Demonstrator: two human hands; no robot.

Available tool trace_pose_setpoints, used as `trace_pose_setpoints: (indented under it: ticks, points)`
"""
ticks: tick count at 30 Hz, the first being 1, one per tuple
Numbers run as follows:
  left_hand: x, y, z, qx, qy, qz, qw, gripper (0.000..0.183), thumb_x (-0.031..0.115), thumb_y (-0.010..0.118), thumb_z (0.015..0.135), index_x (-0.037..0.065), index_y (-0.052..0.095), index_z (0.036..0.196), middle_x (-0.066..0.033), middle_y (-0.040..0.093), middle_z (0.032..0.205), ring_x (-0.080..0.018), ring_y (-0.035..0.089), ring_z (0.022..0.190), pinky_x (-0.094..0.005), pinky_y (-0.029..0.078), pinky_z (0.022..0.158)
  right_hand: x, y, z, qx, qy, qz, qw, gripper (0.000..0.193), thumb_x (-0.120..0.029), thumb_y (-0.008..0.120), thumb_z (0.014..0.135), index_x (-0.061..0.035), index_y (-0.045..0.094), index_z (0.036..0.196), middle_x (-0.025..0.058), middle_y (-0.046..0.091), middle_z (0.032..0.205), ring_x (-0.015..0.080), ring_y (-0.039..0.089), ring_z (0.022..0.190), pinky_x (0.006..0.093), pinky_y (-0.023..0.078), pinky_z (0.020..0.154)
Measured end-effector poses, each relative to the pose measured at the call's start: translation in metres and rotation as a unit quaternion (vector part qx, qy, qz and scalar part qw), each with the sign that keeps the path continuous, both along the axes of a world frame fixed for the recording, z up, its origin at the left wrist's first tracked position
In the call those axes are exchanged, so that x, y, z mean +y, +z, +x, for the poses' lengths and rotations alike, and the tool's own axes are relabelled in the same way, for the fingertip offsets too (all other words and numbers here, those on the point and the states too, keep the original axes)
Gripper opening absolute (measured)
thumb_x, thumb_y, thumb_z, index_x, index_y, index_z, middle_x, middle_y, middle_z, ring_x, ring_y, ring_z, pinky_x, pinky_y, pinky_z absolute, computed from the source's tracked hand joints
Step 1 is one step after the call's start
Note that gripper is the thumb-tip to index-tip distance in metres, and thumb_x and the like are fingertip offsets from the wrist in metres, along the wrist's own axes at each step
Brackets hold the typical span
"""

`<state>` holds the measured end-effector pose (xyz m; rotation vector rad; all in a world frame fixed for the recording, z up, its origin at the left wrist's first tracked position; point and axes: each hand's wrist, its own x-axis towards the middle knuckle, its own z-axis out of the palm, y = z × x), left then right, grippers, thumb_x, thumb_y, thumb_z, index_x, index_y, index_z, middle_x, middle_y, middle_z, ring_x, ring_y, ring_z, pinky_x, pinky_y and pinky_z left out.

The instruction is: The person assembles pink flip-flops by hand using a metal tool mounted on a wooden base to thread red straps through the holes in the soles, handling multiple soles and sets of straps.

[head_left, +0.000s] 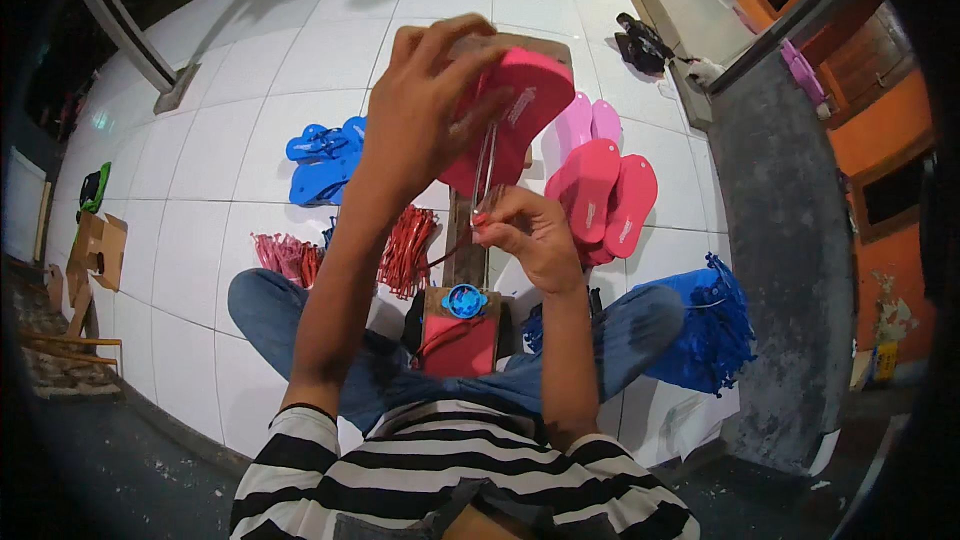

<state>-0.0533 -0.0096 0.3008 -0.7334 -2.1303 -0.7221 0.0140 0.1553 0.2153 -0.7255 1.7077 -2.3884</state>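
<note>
My left hand (425, 105) is closed around a red-pink flip-flop sole (535, 90), raised and tilted in front of me. A thin metal rod-like tool (486, 172) runs down from the sole's face toward my right hand (538, 238). That hand is closed, pinching the end of a red thong strap (480, 221) at the tool's lower tip. Part of the strap trails off to the left below the sole. Behind the sole stands a wooden block (545, 46), partly covered by it.
Between my legs are a blue cap-like dish (464, 301) and a red pad (460, 345). Red straps (408, 250) and pink straps (285, 255) lie left; blue soles (322, 180) lie beyond. On the right are red-pink soles (630, 205) and a blue strap bundle (705, 325).
</note>
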Motion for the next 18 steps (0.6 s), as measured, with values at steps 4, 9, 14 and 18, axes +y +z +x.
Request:
trace_pose_setpoints:
  ticks: [4,9,14,18]
  points:
    - [-0.001,0.006,0.007,0.028,-0.026,-0.035,0.999,0.036,0.020,0.074,0.074,0.008,0.061,0.105,-0.0074,0.062,0.107,-0.0295,0.057,0.093,-0.0381,0.051,0.079,0.003,-0.020,-0.013,-0.089,0.007,-0.051,0.995,0.018,-0.019,0.073,0.084,-0.0038,0.062,0.085,0.0022,0.060,0.076,0.0093,0.054,0.068,0.0242,0.044,0.065]
    - [0.006,-0.006,0.020,-0.149,-0.073,0.048,0.985,0.031,0.013,0.072,0.079,0.003,0.058,0.104,-0.0132,0.063,0.096,-0.0266,0.063,0.083,-0.0350,0.050,0.075,-0.004,-0.027,-0.013,-0.102,0.014,-0.131,0.986,0.019,-0.024,0.073,0.085,-0.0057,0.066,0.087,0.0020,0.063,0.077,0.0080,0.054,0.066,0.0228,0.044,0.061]
    - [-0.001,-0.037,0.057,-0.244,-0.164,0.313,0.903,0.027,0.019,0.062,0.090,0.000,0.057,0.109,-0.0093,0.063,0.098,-0.0162,0.059,0.093,-0.0295,0.047,0.080,0.000,-0.004,0.029,0.212,-0.353,0.218,0.885,0.025,-0.014,0.072,0.082,0.0003,0.065,0.101,0.0055,0.065,0.089,0.0165,0.059,0.086,0.0268,0.046,0.078]
    - [0.019,-0.052,0.061,-0.303,-0.208,0.458,0.809,0.032,0.025,0.052,0.097,0.001,0.056,0.117,-0.0093,0.058,0.110,-0.0161,0.056,0.100,-0.0285,0.045,0.088,0.001,0.026,0.004,0.125,-0.332,0.028,0.934,0.045,-0.011,0.073,0.080,-0.0038,0.057,0.121,0.0079,0.060,0.118,0.0196,0.058,0.106,0.0301,0.044,0.094]
